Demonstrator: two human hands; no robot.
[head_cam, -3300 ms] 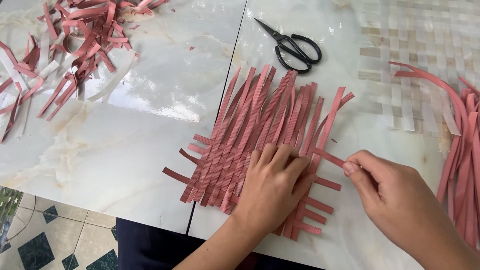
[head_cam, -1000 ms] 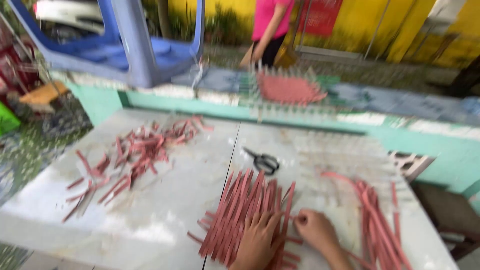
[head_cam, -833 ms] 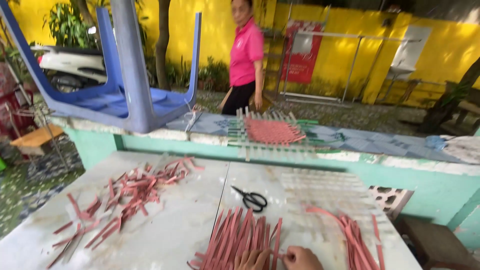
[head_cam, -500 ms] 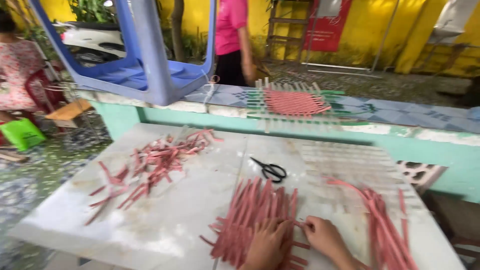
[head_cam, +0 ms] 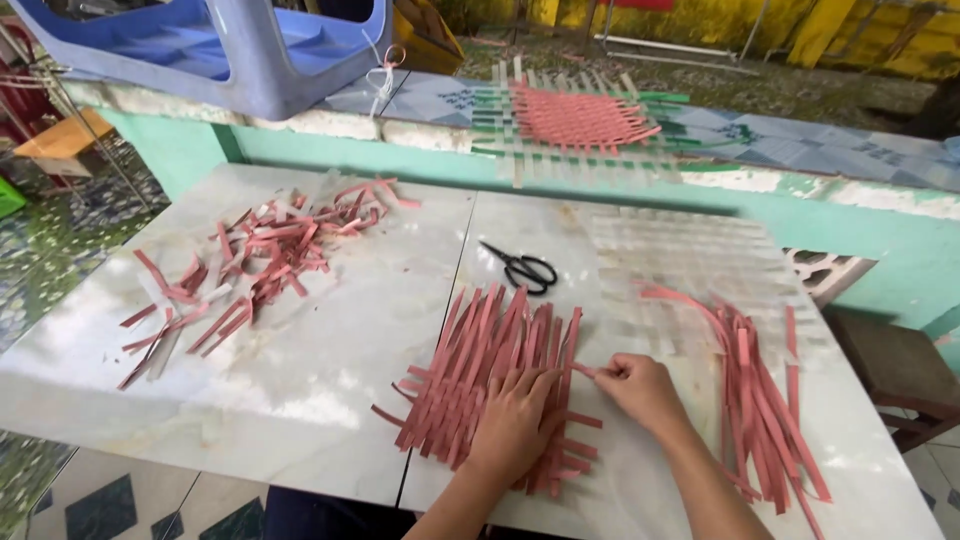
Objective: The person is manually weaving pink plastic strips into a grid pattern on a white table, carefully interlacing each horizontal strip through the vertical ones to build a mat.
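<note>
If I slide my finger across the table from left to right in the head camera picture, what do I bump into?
Heap of cut pink strip scraps → woven pink strip mat with left hand flat on it → right hand pinching a strip end → bundle of long pink strips.

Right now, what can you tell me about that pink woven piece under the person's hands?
The pink woven mat is a half-made weave of flat, thin strips, plastic or paper by their look. Long strips fan away from the person, with shorter cross strips sticking out at both sides. It lies flat on the marble table, near the front edge. The left hand presses flat on it, and the right hand pinches a cross strip at its right edge.
</note>
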